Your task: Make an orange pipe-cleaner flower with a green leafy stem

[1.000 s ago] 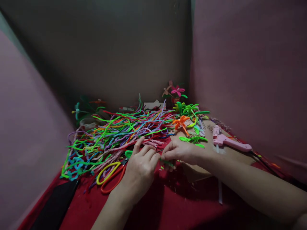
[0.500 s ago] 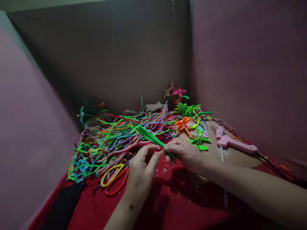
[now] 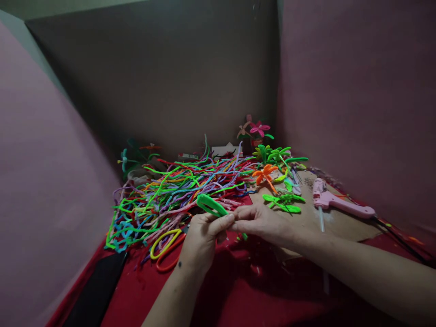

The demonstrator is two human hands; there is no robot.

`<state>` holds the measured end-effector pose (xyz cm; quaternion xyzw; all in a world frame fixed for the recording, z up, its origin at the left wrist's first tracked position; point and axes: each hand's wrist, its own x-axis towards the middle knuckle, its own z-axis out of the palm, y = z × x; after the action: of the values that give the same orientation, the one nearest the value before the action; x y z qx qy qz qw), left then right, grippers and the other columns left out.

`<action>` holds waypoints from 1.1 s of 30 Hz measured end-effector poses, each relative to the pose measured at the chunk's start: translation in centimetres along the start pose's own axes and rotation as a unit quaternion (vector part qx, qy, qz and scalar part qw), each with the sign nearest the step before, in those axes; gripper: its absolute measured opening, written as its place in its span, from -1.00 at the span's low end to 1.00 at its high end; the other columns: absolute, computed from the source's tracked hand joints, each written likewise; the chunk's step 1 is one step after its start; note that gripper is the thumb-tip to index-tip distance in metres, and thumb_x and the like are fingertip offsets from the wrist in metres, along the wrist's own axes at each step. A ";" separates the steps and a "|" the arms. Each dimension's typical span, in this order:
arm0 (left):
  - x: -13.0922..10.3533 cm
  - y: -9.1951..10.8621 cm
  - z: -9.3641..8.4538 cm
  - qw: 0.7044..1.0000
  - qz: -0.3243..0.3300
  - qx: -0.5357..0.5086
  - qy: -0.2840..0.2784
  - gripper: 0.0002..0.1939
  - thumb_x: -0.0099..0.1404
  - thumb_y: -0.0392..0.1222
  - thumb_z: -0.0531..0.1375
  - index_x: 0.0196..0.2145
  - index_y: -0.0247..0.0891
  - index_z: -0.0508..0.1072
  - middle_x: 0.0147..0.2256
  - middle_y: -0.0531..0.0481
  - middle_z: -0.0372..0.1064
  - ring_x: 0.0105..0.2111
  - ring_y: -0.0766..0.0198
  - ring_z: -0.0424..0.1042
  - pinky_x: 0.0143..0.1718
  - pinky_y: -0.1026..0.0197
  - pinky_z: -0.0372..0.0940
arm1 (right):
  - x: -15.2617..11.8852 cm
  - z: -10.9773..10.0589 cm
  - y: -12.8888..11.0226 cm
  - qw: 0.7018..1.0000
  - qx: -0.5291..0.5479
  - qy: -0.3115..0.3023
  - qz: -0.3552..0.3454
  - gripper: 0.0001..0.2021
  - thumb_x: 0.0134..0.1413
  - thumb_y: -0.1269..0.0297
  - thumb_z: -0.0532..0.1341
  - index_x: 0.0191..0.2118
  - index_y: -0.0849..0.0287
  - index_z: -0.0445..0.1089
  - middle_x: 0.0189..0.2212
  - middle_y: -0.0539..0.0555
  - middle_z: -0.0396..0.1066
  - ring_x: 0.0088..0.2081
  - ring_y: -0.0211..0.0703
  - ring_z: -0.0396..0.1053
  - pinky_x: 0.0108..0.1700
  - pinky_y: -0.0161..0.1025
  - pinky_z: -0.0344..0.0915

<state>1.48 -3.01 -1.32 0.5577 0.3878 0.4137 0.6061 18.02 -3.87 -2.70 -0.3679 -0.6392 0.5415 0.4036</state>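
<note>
A bright green pipe-cleaner loop (image 3: 211,205) points up and left from between my hands, and a bit of green shows below them. My left hand (image 3: 207,231) pinches the loop near its lower end, thumb on top. My right hand (image 3: 260,221) is closed at the same end, its fingertips touching the left thumb; whether it grips the green piece is partly hidden. Behind my left hand lie scissors (image 3: 166,243) with yellow and orange handles. A large heap of coloured pipe cleaners (image 3: 184,181) spreads beyond my hands.
On a cardboard sheet (image 3: 347,227) at the right rests a pink glue gun (image 3: 344,204), its cable trailing right. Green leaf shapes (image 3: 284,203) and an orange flower (image 3: 265,175) lie nearby. A black flat object (image 3: 95,290) is on the red cloth (image 3: 238,290) at the left.
The green loop has tilted and now shows a wider opening. My left hand has moved its thumb and fingers up onto the loop's lower end. The view has shifted slightly.
</note>
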 end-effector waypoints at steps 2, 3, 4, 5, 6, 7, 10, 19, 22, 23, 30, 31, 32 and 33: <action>0.1 0.0 -0.1 1.000 -0.009 -0.004 0.002 -0.79 0.03 -0.18 0.27 -0.62 -0.36 0.38 -0.71 0.17 0.03 -0.67 0.50 -0.03 -0.63 0.34 -0.12 | 0.1 -0.2 0.1 1.000 0.008 0.005 -0.009 -0.81 -0.08 0.25 0.23 -0.35 0.24 0.50 -0.50 -0.02 0.37 -0.45 -0.30 0.21 -0.37 -0.33 0.14; 0.1 0.1 0.0 1.000 -0.015 -0.003 0.001 -0.79 0.03 -0.18 0.28 -0.62 -0.36 0.38 -0.72 0.17 0.02 -0.68 0.51 -0.04 -0.64 0.34 -0.12 | 0.2 -0.3 0.2 1.000 0.013 0.007 -0.008 -0.81 -0.10 0.26 0.24 -0.34 0.23 0.50 -0.50 -0.02 0.37 -0.45 -0.30 0.21 -0.36 -0.33 0.14; 0.1 0.1 0.1 1.000 -0.021 -0.003 -0.002 -0.78 0.03 -0.18 0.28 -0.62 -0.36 0.38 -0.72 0.18 0.02 -0.69 0.51 -0.04 -0.65 0.35 -0.13 | 0.2 -0.3 0.2 1.000 0.019 0.006 0.000 -0.81 -0.10 0.25 0.25 -0.35 0.24 0.50 -0.53 -0.03 0.36 -0.47 -0.31 0.20 -0.37 -0.33 0.13; 0.0 0.2 0.2 1.000 -0.026 -0.006 -0.003 -0.79 0.03 -0.19 0.28 -0.61 -0.36 0.39 -0.72 0.18 0.03 -0.69 0.52 -0.04 -0.66 0.36 -0.13 | 0.2 -0.3 0.3 1.000 0.025 0.004 0.009 -0.81 -0.11 0.24 0.25 -0.39 0.26 0.49 -0.56 -0.04 0.34 -0.50 -0.32 0.17 -0.39 -0.33 0.11; 0.0 0.3 0.3 0.999 -0.031 -0.011 -0.004 -0.82 0.02 -0.19 0.28 -0.58 -0.36 0.40 -0.71 0.17 0.05 -0.70 0.52 -0.03 -0.67 0.37 -0.13 | 0.2 -0.3 0.3 0.999 0.029 -0.001 0.019 -0.81 -0.11 0.23 0.24 -0.44 0.27 0.48 -0.60 -0.05 0.30 -0.52 -0.33 0.15 -0.41 -0.33 0.09; 0.0 0.4 0.4 0.999 -0.033 -0.018 -0.001 -0.84 0.01 -0.20 0.29 -0.54 -0.35 0.43 -0.70 0.17 0.09 -0.70 0.52 -0.03 -0.67 0.38 -0.12 | 0.2 -0.2 0.2 0.999 0.033 -0.002 0.028 -0.80 -0.11 0.22 0.24 -0.49 0.28 0.46 -0.63 -0.06 0.27 -0.54 -0.34 0.13 -0.43 -0.33 0.07; 0.0 0.7 0.5 0.998 -0.017 -0.045 0.032 -0.80 -0.03 -0.21 0.32 -0.42 -0.32 0.44 -0.68 0.17 0.15 -0.71 0.53 -0.01 -0.70 0.40 -0.12 | 0.0 0.1 -0.1 0.998 0.038 0.007 0.044 -0.77 -0.11 0.21 0.23 -0.58 0.28 0.38 -0.66 -0.06 0.23 -0.56 -0.35 0.12 -0.45 -0.33 0.07; 0.3 1.2 -0.5 0.998 0.018 0.011 0.067 -0.78 0.00 -0.14 0.31 -0.54 -0.33 0.37 -0.70 0.17 0.16 -0.71 0.51 0.04 -0.69 0.39 -0.06 | -0.4 1.0 -0.9 0.998 0.001 0.018 0.065 -0.84 -0.08 0.28 0.21 -0.54 0.27 0.34 -0.64 -0.06 0.28 -0.60 -0.39 0.17 -0.51 -0.38 0.09; 0.3 0.7 -0.5 0.993 0.038 0.087 0.065 -0.80 0.00 -0.14 0.30 -0.57 -0.32 0.40 -0.69 0.15 0.18 -0.68 0.48 0.07 -0.65 0.37 -0.01 | -0.5 1.1 -0.9 0.997 -0.002 0.029 0.071 -0.78 -0.08 0.25 0.21 -0.61 0.25 0.28 -0.72 -0.11 0.18 -0.67 -0.43 0.06 -0.59 -0.40 -0.02; 0.3 0.5 -0.4 0.988 0.062 0.118 0.079 -0.82 0.01 -0.15 0.29 -0.57 -0.32 0.41 -0.67 0.14 0.19 -0.65 0.46 0.09 -0.62 0.36 0.02 | -0.5 1.1 -0.9 0.996 0.008 0.040 0.079 -0.77 -0.09 0.25 0.21 -0.62 0.24 0.25 -0.74 -0.13 0.15 -0.68 -0.43 0.03 -0.61 -0.40 -0.04; 0.0 0.7 -0.2 0.952 0.142 0.223 0.154 -0.84 0.09 -0.14 0.22 -0.53 -0.29 0.44 -0.64 0.14 0.18 -0.61 0.41 0.10 -0.59 0.34 0.04 | -0.7 1.6 -1.4 0.988 0.047 0.074 0.125 -0.80 -0.17 0.34 0.22 -0.67 0.23 0.22 -0.78 -0.12 0.14 -0.73 -0.43 0.03 -0.65 -0.40 -0.06; -0.1 0.8 -0.4 0.943 0.166 0.238 0.162 -0.84 0.11 -0.15 0.21 -0.51 -0.29 0.45 -0.63 0.13 0.19 -0.61 0.41 0.11 -0.59 0.34 0.05 | -0.7 1.6 -1.5 0.987 0.050 0.076 0.136 -0.81 -0.18 0.35 0.22 -0.67 0.23 0.23 -0.79 -0.12 0.14 -0.73 -0.43 0.02 -0.66 -0.40 -0.07; -0.1 0.8 -0.5 0.928 0.204 0.265 0.166 -0.86 0.12 -0.17 0.20 -0.50 -0.28 0.46 -0.62 0.12 0.22 -0.60 0.40 0.14 -0.56 0.33 0.08 | -0.7 1.6 -1.4 0.985 0.054 0.077 0.144 -0.82 -0.20 0.36 0.22 -0.67 0.23 0.23 -0.79 -0.12 0.14 -0.73 -0.43 0.02 -0.66 -0.40 -0.07; -0.1 0.8 -0.6 0.906 0.252 0.297 0.165 -0.89 0.13 -0.19 0.20 -0.49 -0.27 0.47 -0.60 0.10 0.25 -0.58 0.38 0.18 -0.52 0.33 0.12 | -0.6 1.6 -1.3 0.984 0.065 0.076 0.150 -0.83 -0.22 0.37 0.22 -0.67 0.23 0.23 -0.79 -0.12 0.15 -0.73 -0.43 0.02 -0.66 -0.40 -0.08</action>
<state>0.82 -2.86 -0.60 0.7147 0.4336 0.5049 0.2151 16.77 -5.25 -1.64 -0.4726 -0.5080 0.6067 0.3879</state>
